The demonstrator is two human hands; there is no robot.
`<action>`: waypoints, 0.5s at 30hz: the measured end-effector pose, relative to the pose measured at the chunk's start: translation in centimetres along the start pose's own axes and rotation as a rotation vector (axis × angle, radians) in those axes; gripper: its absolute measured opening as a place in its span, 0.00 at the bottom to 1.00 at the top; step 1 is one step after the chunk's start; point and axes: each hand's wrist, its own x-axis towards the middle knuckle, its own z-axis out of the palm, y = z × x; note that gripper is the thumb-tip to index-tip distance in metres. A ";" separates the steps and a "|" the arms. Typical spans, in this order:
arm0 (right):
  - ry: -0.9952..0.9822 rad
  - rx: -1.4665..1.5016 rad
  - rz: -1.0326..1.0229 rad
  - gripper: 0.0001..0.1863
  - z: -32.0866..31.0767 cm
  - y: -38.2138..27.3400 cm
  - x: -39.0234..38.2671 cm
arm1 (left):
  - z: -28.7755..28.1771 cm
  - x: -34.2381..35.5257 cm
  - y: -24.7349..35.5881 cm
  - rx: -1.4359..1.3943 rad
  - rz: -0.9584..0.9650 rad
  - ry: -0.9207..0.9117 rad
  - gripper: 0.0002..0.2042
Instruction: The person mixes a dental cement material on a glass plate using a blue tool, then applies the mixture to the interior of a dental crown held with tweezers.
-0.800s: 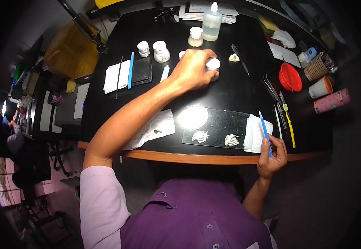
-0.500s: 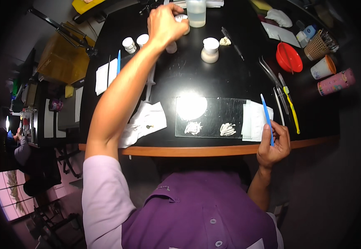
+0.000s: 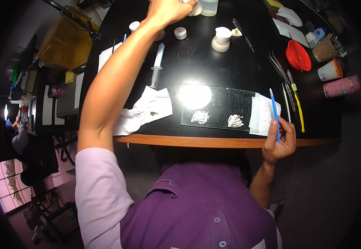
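Observation:
At the top edge, my left hand [image 3: 168,10] is closed around a pale jar [image 3: 195,10], partly hidden, beside a clear plastic bottle [image 3: 209,8]. A squat jar [image 3: 221,41] and small lidded pot [image 3: 180,33] stand below it. My right hand [image 3: 279,139] grips a blue spatula [image 3: 274,103] upright at the desk's front, near white paper sheets [image 3: 263,116]. Two white paste heaps [image 3: 200,117] lie on a glass slab [image 3: 226,99]. Crumpled paper [image 3: 149,103] and a syringe [image 3: 159,58] lie left of it.
Tweezers [image 3: 283,83], a yellow brush [image 3: 298,103], a red bowl [image 3: 296,55], cups [image 3: 329,70] and a pink container [image 3: 341,87] line the right. A lamp arm [image 3: 72,20] and yellow box [image 3: 64,45] are upper left. Another person [image 3: 19,135] sits far left.
My left hand has let go of the squat jar, which now stands alone, and moved up to grasp another jar at the back. The view has shifted slightly; my right hand keeps the spatula.

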 end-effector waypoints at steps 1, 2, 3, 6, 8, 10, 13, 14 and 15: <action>-0.014 0.038 0.010 0.07 -0.1 -0.2 0.0 | -2.1 -1.3 1.5 -0.060 -0.015 -0.009 0.14; -0.030 0.075 0.020 0.07 -0.2 -0.2 -0.1 | -4.7 -3.2 4.1 -0.184 -0.152 -0.035 0.13; -0.034 0.078 0.018 0.07 -0.3 0.0 -0.2 | -6.0 -5.1 5.4 -0.308 -0.172 -0.049 0.14; -0.044 0.221 0.053 0.08 -0.8 1.1 -0.8 | -9.1 -10.4 6.7 -0.422 -0.080 -0.005 0.22; -0.052 0.255 0.059 0.08 -1.2 1.3 -0.8 | -10.7 -15.1 7.8 -0.354 -0.079 0.074 0.26; -0.049 0.265 0.061 0.07 -1.4 1.4 -0.7 | -11.3 -20.2 8.0 -0.500 -0.137 0.095 0.27; -0.089 0.230 0.071 0.07 -1.2 1.2 -0.6 | -9.7 -27.5 6.1 -0.658 -0.154 0.229 0.26; -0.092 0.233 0.074 0.07 -1.1 1.1 -0.5 | -8.6 -29.7 6.3 -0.776 -0.217 0.279 0.25; -0.098 0.233 0.045 0.07 -0.8 0.9 -0.3 | -7.7 -31.4 6.9 -0.887 -0.280 0.335 0.23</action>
